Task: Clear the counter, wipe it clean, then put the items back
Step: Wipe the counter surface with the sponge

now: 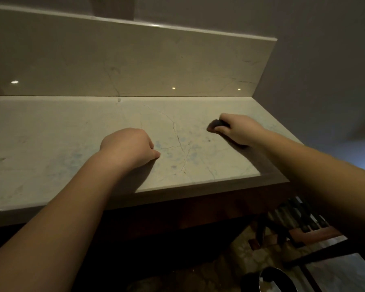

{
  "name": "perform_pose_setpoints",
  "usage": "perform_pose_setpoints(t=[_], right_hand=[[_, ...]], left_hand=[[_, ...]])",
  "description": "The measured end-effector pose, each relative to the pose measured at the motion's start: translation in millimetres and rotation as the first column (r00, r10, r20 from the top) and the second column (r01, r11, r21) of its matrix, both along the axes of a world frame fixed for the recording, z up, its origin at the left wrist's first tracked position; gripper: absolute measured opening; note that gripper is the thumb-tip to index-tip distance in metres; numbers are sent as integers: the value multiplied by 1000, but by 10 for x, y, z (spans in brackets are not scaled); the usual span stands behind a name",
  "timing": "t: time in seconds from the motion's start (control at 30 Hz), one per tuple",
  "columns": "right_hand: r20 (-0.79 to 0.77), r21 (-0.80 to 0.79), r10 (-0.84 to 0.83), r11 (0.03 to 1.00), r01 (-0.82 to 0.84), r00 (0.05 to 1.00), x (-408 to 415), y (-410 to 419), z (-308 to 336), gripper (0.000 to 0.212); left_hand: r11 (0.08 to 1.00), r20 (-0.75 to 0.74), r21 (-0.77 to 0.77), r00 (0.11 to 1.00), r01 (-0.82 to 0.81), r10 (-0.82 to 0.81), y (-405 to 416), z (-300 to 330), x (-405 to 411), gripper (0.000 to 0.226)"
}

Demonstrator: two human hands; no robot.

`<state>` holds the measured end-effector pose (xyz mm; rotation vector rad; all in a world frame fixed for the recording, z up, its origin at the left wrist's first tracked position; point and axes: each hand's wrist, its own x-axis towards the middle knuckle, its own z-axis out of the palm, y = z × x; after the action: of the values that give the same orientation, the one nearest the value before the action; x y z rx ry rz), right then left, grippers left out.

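Hands: two on one counter (51,131); right hand (237,129) grips one dark cloth (216,124).

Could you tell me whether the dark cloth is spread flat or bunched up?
Bunched: the right hand grips the dark cloth as a small wad on the counter.

Dim light fills the frame: a plain grey wall (303,39) spans the upper right, a glossy beige marble backsplash (135,60) with three small light reflections crosses the centre, and mottled stone floor (230,260) shows lower right.
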<state>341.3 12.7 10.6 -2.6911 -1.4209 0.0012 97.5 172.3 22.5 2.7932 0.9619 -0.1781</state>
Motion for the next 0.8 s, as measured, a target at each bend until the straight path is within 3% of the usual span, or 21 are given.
perform_pose_setpoints(t=[0.07,0.13,0.27,0.33,0.43,0.53,0.67,0.8], right_hand=[[-17,1,39,999,-39,999,28,44,-7,19],[-34,-12,181,983,-182,983,-155,-113,17,18],[-155,-18,521,848,-529,839,-559,-565,13,21],[-144,-46,515,849,-526,845,-401,-461,40,22],[-17,-36,293,955,-293,956,292,49,69,22],[9,20,128,992,-128,992,906,499,40,22],[0,20,284,959,-284,959,741,633,-20,19],[-66,-44,568,820,-571,821,303,189,3,19]], left_hand=[[999,-3,-15,999,-41,40,-38,-4,37,32],[997,-7,-33,997,-76,75,-68,-10,77,33],[996,-51,-10,994,-92,92,-192,-28,184,34],[997,-31,-14,997,-78,77,-279,-25,286,34],[998,7,-26,998,-55,56,-420,-23,486,34],[1000,-12,0,1000,-25,25,-525,-27,657,36],[998,-105,38,994,-40,43,-553,-19,766,38],[997,-148,67,987,-44,53,-479,-55,785,37]])
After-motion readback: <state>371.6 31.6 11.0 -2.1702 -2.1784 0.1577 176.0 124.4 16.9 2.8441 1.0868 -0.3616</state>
